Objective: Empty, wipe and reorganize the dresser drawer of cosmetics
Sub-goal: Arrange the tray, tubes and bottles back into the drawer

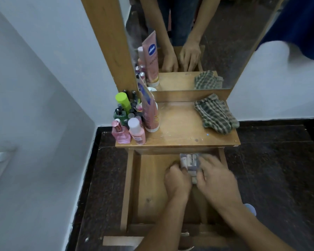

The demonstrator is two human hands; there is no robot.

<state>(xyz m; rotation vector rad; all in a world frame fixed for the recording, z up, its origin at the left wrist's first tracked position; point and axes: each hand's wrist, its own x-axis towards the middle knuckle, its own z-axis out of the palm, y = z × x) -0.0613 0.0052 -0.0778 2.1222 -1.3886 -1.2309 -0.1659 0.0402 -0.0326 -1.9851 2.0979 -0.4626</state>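
Observation:
The wooden drawer is pulled out below the dresser top. Inside it, near the back right, lies a small cluster of cosmetics, blurred, looking like several small tubes or bottles. My left hand and my right hand are both in the drawer on either side of that cluster, fingers curled against it. Whether they grip it or just push it I cannot tell. On the dresser top's left stand many bottles, among them a pink lotion tube. A checked cloth lies at the right.
A mirror in a wooden frame rises behind the dresser top and reflects my hands, the tube and the cloth. White walls stand on both sides. Dark speckled floor surrounds the dresser. A pale round object lies on the floor by my right forearm.

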